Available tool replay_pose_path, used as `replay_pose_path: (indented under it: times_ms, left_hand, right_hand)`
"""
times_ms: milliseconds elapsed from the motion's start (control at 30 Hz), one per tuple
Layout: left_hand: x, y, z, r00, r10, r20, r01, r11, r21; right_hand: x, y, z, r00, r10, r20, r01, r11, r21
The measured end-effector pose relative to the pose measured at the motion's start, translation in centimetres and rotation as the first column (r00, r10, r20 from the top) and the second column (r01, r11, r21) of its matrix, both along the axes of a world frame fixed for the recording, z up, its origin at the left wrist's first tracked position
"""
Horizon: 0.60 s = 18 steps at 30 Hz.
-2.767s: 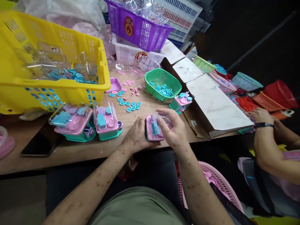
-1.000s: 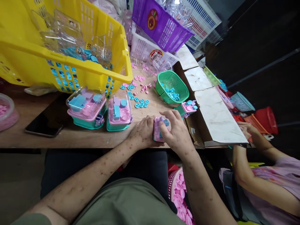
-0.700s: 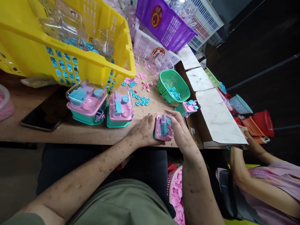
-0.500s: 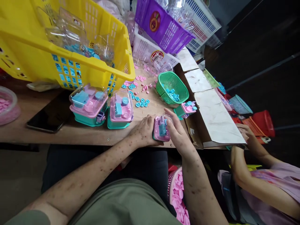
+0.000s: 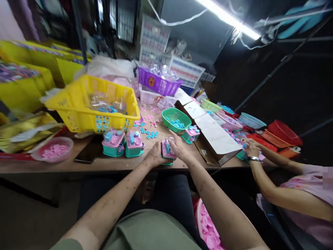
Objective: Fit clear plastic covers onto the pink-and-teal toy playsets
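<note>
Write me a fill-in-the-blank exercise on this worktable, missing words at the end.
1. Between the smartphone and the wearer's left hand, which grips a toy case, stand ____ other toy cases.
2. The large basket directly behind those is ____.
3. The round tub of pink pieces stands on the smartphone's ____ side.
4. Beyond the right hand, a green basket holds pieces coloured ____.

Missing words: two; yellow; left; blue.

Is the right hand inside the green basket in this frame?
No, the right hand is at the pink-and-teal toy box in the left hand, and the green basket stands farther back.
</note>
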<state>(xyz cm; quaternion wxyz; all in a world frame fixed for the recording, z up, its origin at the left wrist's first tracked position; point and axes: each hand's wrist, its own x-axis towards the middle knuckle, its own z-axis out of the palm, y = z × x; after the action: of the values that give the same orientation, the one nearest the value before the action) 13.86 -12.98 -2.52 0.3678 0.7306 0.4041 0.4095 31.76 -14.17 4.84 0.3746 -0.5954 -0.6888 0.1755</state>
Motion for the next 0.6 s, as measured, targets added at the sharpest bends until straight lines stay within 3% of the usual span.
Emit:
replay_pose_path:
  times_ms: [133,300,467,600]
  left_hand:
    - [-1.3,0.0,0.0,0.982,0.186,-0.025,-0.185,0.982,0.029]
    - [-3.3,-1.2,-0.4,0.939,0.332,-0.093,-0.325,0.942,0.081]
    - [-3.8,-3.5,0.6,0.892,0.389,-0.229,-0.358,0.919,0.167]
    - [-6.0,-4.6,1.4,0.811,0.495,-0.312,-0.450,0.868,0.208]
  right_hand:
    - [-1.3,-1.7,-2.8,0.988,-0.109,-0.110,0.117,0.990,0.076]
    - [-4.9,-4.2,-7.3,0.992,-0.015,-0.125,0.019,0.999,0.034]
    - [-6.0,-5.1,-7.8,0.986,-0.087,-0.142,0.083,0.996,-0.036]
    - [-7.0,-5.4,-7.0,0.986,-0.008,-0.167,-0.005,0.997,-0.078]
